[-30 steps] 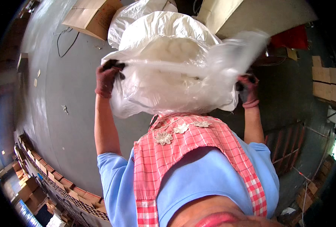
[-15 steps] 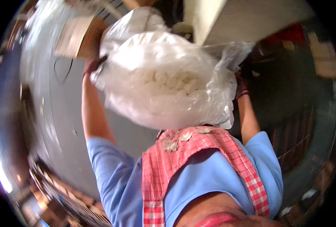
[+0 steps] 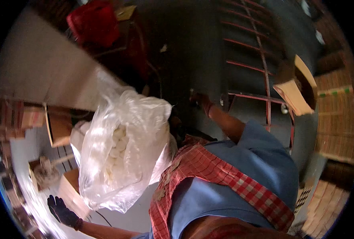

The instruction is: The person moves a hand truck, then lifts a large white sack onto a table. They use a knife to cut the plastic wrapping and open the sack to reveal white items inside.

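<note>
1. Head view: your left hand (image 3: 62, 212), in a dark glove, sits low at the left edge with its fingers spread. It holds nothing and sits just below and left of the bag's bottom corner, apart from it.
2. Your right hand (image 3: 199, 100), also gloved, is stretched out ahead at the centre. It is small and blurred, so you cannot tell whether it is closed on anything.
3. The clear plastic bag (image 3: 123, 149), bulging with small white pieces, hangs in front of your chest, left of centre. Its crumpled top points up and left. What carries it is not visible, as neither hand is seen gripping it.
4. Your blue shirt (image 3: 260, 167) and red checked cloth (image 3: 224, 175) fill the lower right, the cloth running slantwise across the shirt and close beside the bag's right side.
5. Behind the bag on the left lie open cardboard boxes (image 3: 59, 127). A red metal frame (image 3: 264, 79) stands beyond your right arm, with a flat brown carton (image 3: 294, 95) at its right. A red object (image 3: 93, 22) sits at the top left.
</note>
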The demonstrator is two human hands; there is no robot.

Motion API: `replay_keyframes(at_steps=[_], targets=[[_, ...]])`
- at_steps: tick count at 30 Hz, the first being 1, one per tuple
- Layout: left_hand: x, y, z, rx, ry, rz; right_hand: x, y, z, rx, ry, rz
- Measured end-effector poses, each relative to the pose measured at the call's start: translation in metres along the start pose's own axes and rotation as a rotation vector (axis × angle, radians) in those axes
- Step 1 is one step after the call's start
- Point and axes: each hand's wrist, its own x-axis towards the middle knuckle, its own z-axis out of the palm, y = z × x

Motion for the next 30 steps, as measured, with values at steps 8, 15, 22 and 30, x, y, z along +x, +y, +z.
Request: replay_keyframes(at_steps=[8, 15, 22, 30], targets=[[-0.096, 0.08, 0.265, 0.184, -1.15, 0.273, -0.054, 0.006, -0.049, 0.291, 0.032, -0.085], [-0.187, 0.133, 0.442, 0.24, -1.584, 0.41, -0.094, -0.079, -0.159, 0.266, 0.343, -0.118], [-0.244, 0.095, 0.623, 0.29, -1.846, 0.587, -0.141, -0.038, -0.313, -0.485, 0.627, -0.311], [-0.29, 0.086, 0.707, 0.966, -2.082, 0.937, -0.168, -0.057, -0.307, 0.419, 0.914, 0.253]])
